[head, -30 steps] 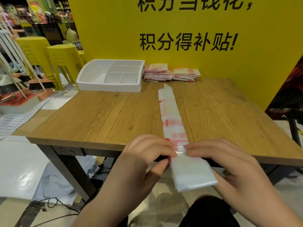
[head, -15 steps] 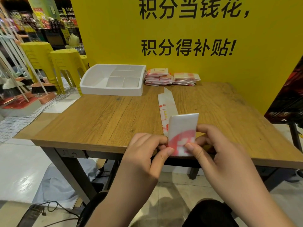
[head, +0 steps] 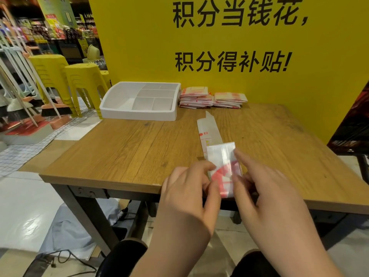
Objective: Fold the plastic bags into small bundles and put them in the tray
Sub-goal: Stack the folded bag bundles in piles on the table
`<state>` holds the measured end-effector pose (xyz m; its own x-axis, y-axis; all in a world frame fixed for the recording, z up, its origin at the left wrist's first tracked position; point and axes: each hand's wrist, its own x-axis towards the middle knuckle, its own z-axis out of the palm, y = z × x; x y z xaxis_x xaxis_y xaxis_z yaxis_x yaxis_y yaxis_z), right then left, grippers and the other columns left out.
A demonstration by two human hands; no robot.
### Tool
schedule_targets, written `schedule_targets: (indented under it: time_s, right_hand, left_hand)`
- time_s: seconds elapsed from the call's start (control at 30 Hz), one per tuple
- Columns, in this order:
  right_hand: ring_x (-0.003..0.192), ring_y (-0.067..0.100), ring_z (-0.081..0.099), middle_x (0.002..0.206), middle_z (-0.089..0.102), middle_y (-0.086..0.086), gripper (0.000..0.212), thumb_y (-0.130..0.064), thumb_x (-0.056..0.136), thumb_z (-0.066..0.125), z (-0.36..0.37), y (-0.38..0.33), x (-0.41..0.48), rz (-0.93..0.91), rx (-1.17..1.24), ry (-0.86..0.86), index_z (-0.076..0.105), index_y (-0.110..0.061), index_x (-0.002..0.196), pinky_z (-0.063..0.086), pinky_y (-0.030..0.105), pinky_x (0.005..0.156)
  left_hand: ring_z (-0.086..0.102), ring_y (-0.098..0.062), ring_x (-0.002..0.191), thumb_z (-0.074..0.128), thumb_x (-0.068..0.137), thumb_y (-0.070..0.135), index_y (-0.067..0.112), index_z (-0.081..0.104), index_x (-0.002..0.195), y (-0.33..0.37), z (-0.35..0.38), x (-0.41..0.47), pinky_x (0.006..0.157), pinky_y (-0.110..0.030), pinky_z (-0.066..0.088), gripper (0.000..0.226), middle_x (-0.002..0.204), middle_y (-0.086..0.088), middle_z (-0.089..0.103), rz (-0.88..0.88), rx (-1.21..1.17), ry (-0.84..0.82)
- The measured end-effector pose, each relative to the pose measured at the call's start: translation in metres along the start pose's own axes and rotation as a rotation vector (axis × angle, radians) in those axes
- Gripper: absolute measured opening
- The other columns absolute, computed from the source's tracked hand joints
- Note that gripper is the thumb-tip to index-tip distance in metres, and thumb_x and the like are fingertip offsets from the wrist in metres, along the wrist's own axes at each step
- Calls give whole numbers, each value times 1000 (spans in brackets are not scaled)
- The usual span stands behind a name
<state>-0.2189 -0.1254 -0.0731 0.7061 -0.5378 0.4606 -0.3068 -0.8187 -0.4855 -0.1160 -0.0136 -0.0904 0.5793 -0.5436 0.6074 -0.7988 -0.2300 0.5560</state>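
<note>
Plastic bag [head: 222, 166] is being creased by both hands' pinching fingers [head: 238, 156]; slick film could spring open if released.

Shop interior, dim at the back. Behind the table [head: 139, 154], a yellow wall [head: 139, 47] printed with large black characters. Tabletop of wood planks, on dark metal legs [head: 87, 214]. To the left, two stacks of yellow stools [head: 83, 84] beside brooms [head: 56, 108] standing in a low rack. Farther back, stocked shelves [head: 50, 31] and hanging signs. Pale glossy floor [head: 22, 206] catching reflections; checked mat [head: 18, 154] by the brooms. Under the table, grey cloth [head: 65, 230] and a black cable [head: 77, 260]. At right edge, a dark panel [head: 355, 124].
</note>
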Motion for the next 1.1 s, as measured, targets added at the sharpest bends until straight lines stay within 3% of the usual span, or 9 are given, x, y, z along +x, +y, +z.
schedule_targets:
  time_s: [0.17, 0.3, 0.4, 0.5, 0.63, 0.8, 0.93, 1.0, 1.1]
  right_hand:
    - [78, 13, 41, 82, 58, -7, 41, -36, 93, 46, 4, -8, 8, 45, -249, 37, 65, -18, 125, 31, 27, 57]
    - [83, 15, 46, 91, 58, -7, 46, -42, 93, 42, -2, -17, 10, 80, -320, -47, 55, -28, 136, 22, 22, 50]
    - [106, 12, 50, 122, 54, -9, 43, -46, 94, 41, -5, -7, 16, 24, -256, -111, 55, -35, 133, 34, 20, 60]
    - [104, 9, 47, 116, 60, -16, 40, -43, 98, 38, -7, 2, 18, -6, -151, -135, 65, -30, 123, 46, 32, 80]
    - [117, -1, 40, 125, 50, -22, 59, -44, 91, 19, -9, 7, 8, -57, -83, -193, 56, -33, 135, 40, 31, 101]
    - [123, -5, 46, 123, 48, -33, 53, -40, 89, 26, -15, 11, -3, -168, 116, -250, 57, -41, 133, 41, 23, 100]
    - [123, -5, 53, 128, 56, -29, 46, -14, 93, 45, -26, 16, -1, -252, 256, -320, 62, -39, 128, 38, 10, 97]
    - [124, -5, 52, 128, 57, -29, 38, -20, 95, 49, -30, 23, 3, -232, 245, -237, 64, -38, 125, 38, 8, 97]
    - [136, -4, 40, 139, 48, -29, 35, -44, 98, 46, -28, 31, 12, -288, -27, -211, 61, -40, 130, 35, 22, 108]
  left_hand:
    - [45, -10, 89, 47, 96, 33, 29, 64, 94, 1, 5, 6, 75, -35, 48, 18, 80, 20, 43, 55, 137, -24]
    - [48, -12, 102, 46, 97, 33, 26, 66, 101, -2, 5, 2, 83, -34, 49, 22, 100, 12, 54, 24, 150, -64]
    - [49, -10, 114, 40, 100, 36, 26, 65, 107, -2, 6, 0, 97, -29, 41, 28, 113, 12, 58, 28, 175, -104]
    - [49, -9, 115, 34, 100, 39, 27, 62, 105, 0, 3, 3, 100, -24, 31, 31, 110, 15, 60, 13, 192, -129]
    - [47, -6, 112, 30, 97, 48, 31, 57, 100, 3, -2, 8, 99, -25, 33, 31, 105, 19, 57, -34, 166, -172]
    - [47, -7, 113, 43, 87, 61, 30, 57, 114, -4, -12, 10, 102, -31, 35, 42, 113, 18, 56, -4, 216, -237]
    - [38, 3, 114, 46, 88, 55, 41, 50, 119, -20, -33, 26, 105, -28, 28, 34, 116, 28, 50, 17, 213, -424]
    - [35, 6, 118, 48, 94, 50, 43, 49, 121, -27, -44, 35, 101, -23, 28, 29, 120, 30, 49, 38, 168, -517]
    - [32, 10, 126, 49, 101, 39, 43, 50, 124, -33, -57, 42, 109, -22, 26, 24, 131, 31, 47, 21, 99, -606]
